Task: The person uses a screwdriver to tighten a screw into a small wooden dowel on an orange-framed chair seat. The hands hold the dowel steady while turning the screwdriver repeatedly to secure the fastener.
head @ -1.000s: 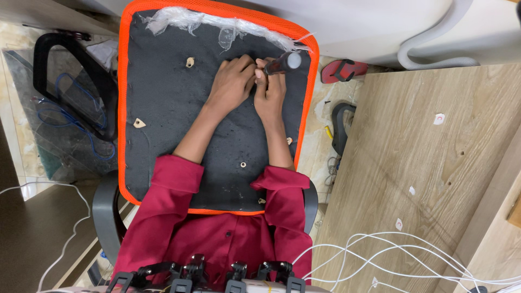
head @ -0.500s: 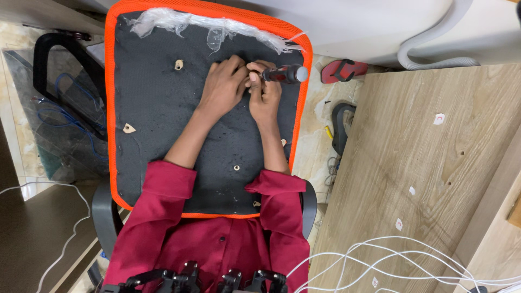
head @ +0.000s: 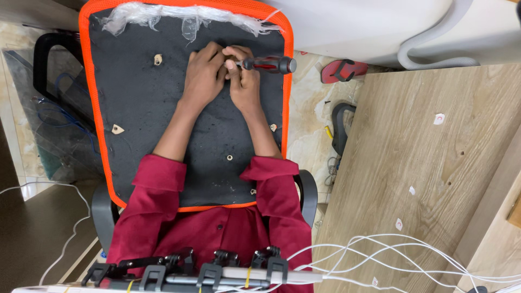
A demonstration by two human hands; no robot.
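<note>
2 hands [head: 222, 76], screwdriver [head: 268, 64], black seat panel [head: 141, 108]

Right hand [head: 245, 81] grips screwdriver [head: 268, 64] on seat pad [head: 141, 125], left hand [head: 203, 73] touching alongside.

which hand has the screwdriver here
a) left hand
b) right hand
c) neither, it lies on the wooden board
b: the right hand grips the screwdriver, whose dark handle sticks out to the right over the chair seat, while the left hand rests beside it on the seat.
</note>
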